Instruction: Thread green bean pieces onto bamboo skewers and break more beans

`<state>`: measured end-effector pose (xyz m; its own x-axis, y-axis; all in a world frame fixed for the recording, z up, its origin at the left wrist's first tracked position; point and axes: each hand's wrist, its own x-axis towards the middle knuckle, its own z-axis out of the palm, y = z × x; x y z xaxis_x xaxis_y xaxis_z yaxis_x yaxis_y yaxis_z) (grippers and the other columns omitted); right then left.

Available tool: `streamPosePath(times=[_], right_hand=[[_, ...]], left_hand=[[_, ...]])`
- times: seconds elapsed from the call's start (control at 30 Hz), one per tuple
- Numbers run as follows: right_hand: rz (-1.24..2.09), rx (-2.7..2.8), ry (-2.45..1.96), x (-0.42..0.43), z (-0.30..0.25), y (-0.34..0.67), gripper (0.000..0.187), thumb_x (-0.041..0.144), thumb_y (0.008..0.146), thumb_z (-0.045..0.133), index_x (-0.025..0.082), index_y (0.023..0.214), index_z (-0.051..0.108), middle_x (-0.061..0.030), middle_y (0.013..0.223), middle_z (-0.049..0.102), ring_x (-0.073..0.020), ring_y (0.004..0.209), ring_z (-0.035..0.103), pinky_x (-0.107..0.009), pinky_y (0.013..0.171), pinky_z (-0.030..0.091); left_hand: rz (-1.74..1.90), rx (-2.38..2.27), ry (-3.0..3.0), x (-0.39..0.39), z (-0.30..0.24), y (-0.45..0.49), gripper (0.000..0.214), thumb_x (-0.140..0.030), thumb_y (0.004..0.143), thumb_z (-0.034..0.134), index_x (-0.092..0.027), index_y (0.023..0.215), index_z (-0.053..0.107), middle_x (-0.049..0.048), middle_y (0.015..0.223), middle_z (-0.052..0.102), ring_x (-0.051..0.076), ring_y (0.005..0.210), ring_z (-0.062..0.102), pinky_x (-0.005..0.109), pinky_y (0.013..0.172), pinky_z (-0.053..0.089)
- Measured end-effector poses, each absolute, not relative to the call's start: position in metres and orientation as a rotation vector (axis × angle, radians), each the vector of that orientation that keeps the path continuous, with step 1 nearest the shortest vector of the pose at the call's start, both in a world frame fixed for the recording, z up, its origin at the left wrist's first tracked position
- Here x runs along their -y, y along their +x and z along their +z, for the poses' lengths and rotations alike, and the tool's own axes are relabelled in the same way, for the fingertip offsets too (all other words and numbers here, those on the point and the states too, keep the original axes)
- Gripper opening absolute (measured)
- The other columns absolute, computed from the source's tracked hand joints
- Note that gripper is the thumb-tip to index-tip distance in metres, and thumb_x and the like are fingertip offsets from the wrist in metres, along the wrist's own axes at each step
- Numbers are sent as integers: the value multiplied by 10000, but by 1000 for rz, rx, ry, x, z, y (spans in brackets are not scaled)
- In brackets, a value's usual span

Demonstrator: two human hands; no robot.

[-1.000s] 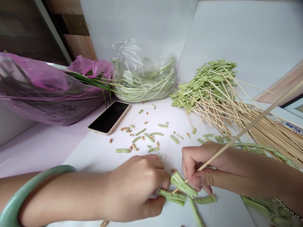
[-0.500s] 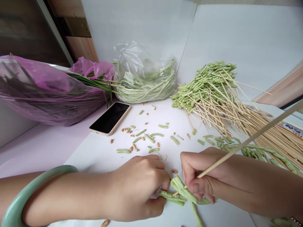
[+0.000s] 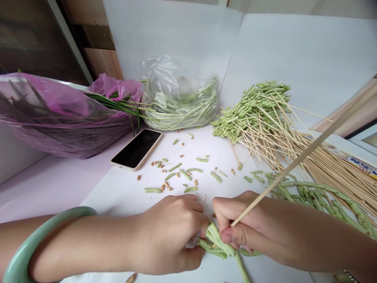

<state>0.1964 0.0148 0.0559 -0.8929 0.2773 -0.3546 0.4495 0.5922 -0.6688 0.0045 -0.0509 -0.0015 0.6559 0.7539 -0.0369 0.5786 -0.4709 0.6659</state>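
Across a white table (image 3: pixel 118 200), a folded long green bean (image 3: pixel 215 237) lay at 6 o'clock, clamped by the left hand (image 3: pixel 167 236), its fingers (image 3: pixel 188 210) pressed together on the folds. Fingers (image 3: pixel 229 214) of the right hand (image 3: pixel 250 228) gripped one wooden skewer (image 3: pixel 294 164), whose tip was hidden. One bangle (image 3: pixel 32 230) circled the left wrist.

A large pile of skewered beans (image 3: pixel 253 114) sat at 2 o'clock, too many to count. Still unskewered were the loose beans (image 3: pixel 318 200) at 3 o'clock and one clear bag of beans (image 3: pixel 179 106) at 12 o'clock, beside bare skewers (image 3: pixel 332 173). One pink bag (image 3: pixel 61 118) and one phone (image 3: pixel 136 149) lay near 10 o'clock.
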Motion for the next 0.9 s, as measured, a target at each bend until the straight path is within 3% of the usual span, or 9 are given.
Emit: streamPosePath(times=[0.1, 0.27, 0.43, 0.53, 0.67, 0.9], right_hand=[[-1364, -2581, 625, -22, 55, 203, 174, 208, 943, 454, 201, 769, 452, 31, 673, 544, -95, 577, 502, -192, 520, 378], [-2053, -2511, 773, -35, 47, 210, 286, 391, 962, 533, 185, 773, 473, 16, 682, 571, -79, 524, 504, -200, 493, 397], [-2359, -2634, 858, -38, 39, 207, 268, 319, 961, 575, 182, 744, 499, 21, 674, 622, -75, 510, 561, -210, 528, 449], [-2375, -2743, 784, -39, 34, 207, 208, 270, 957, 579, 180, 771, 557, 18, 716, 639, -90, 549, 617, -226, 569, 499], [-2146, -2993, 788, -39, 30, 205, 150, 248, 922, 620, 195, 781, 618, -2, 669, 679, -133, 583, 661, -248, 576, 529], [-1903, -3346, 646, -36, 16, 199, 147, 134, 910, 611, 243, 851, 690, -14, 745, 740, -154, 679, 723, -250, 643, 590]], left_hand=[[433, -1046, 2207, 51, 0, 2, 133, -75, 682, 635, -184, 742, 586, 10, 751, 614, 169, 740, 571, 242, 684, 475], [803, -1134, 2005, 45, 1, -4, 125, -94, 731, 619, -172, 826, 598, -4, 760, 571, 148, 740, 541, 268, 719, 452], [1077, -967, 1476, 32, -12, -7, 108, -201, 809, 622, -159, 889, 563, 16, 832, 567, 135, 756, 531, 258, 671, 452], [1144, -834, 1178, 26, -18, -8, 249, -236, 778, 730, -154, 945, 566, 3, 806, 588, 114, 740, 560, 241, 698, 456], [1196, -830, 884, 24, -18, -10, 405, -253, 705, 829, -147, 1023, 602, -1, 788, 637, 109, 724, 610, 235, 724, 465], [1231, -864, 758, 23, -15, -11, 309, -229, 603, 893, -95, 795, 691, 26, 718, 707, 96, 673, 626, 203, 700, 473]])
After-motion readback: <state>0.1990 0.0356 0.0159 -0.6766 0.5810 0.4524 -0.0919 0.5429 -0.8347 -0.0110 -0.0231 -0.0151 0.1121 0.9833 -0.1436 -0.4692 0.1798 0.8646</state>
